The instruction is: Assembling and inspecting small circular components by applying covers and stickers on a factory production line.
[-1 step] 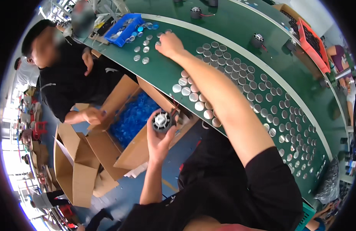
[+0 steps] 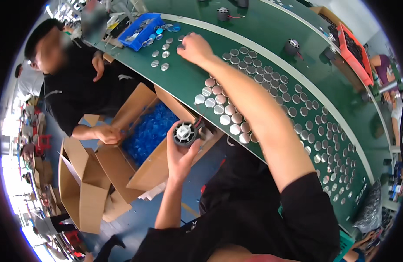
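My left hand (image 2: 181,159) is wrapped round a small black motor (image 2: 185,133) with a silver spoked top and thin wires, above a cardboard box's flap. My right arm stretches over the green table. Near the table's left end, my right hand (image 2: 196,49) has its fingers bent down and closed at the tabletop, among loose round silver caps (image 2: 165,67). What lies under those fingertips is mostly hidden. Many more silver caps (image 2: 259,78) lie in rows beyond and below my right forearm, some partly covered by it.
A blue bin (image 2: 140,32) of caps stands at the table's far left. Below the table edge, an open cardboard box (image 2: 140,94) holds blue plastic pieces; a co-worker's hand (image 2: 109,133) is at its rim. Other motors (image 2: 292,46) and a red crate (image 2: 354,52) are farther back.
My right hand has shifted slightly right. The motor in my left hand has moved a little up and right. The co-worker's hand has moved slightly at the box.
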`<state>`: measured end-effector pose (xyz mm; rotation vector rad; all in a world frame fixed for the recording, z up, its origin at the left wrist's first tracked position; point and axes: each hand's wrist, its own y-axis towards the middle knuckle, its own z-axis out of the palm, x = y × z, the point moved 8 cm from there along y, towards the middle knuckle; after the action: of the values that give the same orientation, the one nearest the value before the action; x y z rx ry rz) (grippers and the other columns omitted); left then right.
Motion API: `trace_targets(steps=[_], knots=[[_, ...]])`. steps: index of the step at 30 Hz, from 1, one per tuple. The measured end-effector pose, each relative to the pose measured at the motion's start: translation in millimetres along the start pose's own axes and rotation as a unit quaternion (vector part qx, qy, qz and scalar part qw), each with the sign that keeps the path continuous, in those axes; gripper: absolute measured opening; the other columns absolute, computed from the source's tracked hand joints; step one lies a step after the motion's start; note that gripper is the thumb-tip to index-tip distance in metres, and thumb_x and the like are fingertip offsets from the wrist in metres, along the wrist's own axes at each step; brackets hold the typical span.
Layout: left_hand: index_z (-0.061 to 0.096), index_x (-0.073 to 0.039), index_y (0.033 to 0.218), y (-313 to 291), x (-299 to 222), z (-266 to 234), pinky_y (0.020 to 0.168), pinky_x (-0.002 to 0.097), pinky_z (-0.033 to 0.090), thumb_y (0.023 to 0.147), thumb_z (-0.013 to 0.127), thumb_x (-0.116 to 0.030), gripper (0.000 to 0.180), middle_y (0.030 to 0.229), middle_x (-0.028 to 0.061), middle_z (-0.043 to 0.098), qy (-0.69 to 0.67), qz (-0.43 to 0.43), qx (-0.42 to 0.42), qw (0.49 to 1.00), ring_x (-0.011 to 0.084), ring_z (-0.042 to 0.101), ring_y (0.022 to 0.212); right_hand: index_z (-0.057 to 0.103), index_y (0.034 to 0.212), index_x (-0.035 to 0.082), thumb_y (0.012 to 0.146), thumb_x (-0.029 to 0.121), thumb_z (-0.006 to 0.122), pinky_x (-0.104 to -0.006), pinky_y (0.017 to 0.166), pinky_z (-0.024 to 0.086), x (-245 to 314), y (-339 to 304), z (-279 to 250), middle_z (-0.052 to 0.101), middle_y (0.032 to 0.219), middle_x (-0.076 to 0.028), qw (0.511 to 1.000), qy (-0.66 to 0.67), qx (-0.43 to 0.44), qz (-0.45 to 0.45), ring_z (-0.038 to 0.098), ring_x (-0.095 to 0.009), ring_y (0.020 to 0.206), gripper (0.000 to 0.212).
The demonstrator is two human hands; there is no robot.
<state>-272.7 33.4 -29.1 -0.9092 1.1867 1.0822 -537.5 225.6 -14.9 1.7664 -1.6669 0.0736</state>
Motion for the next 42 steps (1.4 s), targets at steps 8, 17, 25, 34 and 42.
trace_targets(steps=[8,17,25,34,42], knots=[[0.042,-0.003,0.131,18,-29,94,0.095,0.0339,0.046,0.066,0.075,-0.007,0.073,0.119,0.0144,0.051,0.079,0.157,0.17,0.97,0.0241,0.058,0.109,0.07,0.1,0.004,0.077,0.011,0.074,-0.0294,0.069,0.045,64,-186,-268,0.066,0.092,-0.002,0.967,0.24,-0.005,-0.086,0.058,-0.013,0.083,0.025],[0.042,-0.005,0.132,-23,-41,213,0.091,0.037,0.047,0.063,0.075,-0.005,0.077,0.114,0.0147,0.052,0.051,0.219,0.353,0.908,0.0271,0.057,0.104,0.069,0.103,0.008,0.069,0.012,0.08,-0.0341,0.085,0.047,54,-305,-325,0.058,0.111,-0.007,0.989,0.141,-0.008,-0.051,0.054,-0.023,0.101,0.036],[0.041,-0.004,0.132,-42,-43,245,0.094,0.0373,0.044,0.062,0.074,-0.007,0.077,0.114,0.0148,0.051,0.117,0.232,0.39,0.883,0.0273,0.055,0.105,0.069,0.096,0.007,0.062,0.02,0.089,-0.0351,0.085,0.047,43,-332,-354,0.056,0.112,-0.009,0.995,0.063,-0.077,0.019,0.053,-0.024,0.107,0.041],[0.039,-0.003,0.135,-39,-35,298,0.1,0.0371,0.042,0.061,0.07,-0.005,0.08,0.121,0.0144,0.049,0.172,0.195,0.457,0.851,0.0261,0.054,0.113,0.061,0.085,0.007,0.068,0.036,0.085,-0.0463,0.095,0.037,-1,-352,-364,0.055,0.117,-0.007,0.991,0.071,-0.106,0.044,0.046,-0.033,0.113,0.041],[0.058,-0.003,0.121,105,-67,401,0.104,0.043,0.036,0.072,0.083,-0.023,0.059,0.117,0.017,0.053,0.236,0.387,0.365,0.813,0.0352,0.045,0.121,0.059,0.117,0.006,0.08,0.027,0.077,-0.0444,0.104,0.036,-63,-362,-418,0.052,0.132,-0.017,0.953,-0.1,-0.247,0.147,0.048,-0.034,0.122,0.046]])
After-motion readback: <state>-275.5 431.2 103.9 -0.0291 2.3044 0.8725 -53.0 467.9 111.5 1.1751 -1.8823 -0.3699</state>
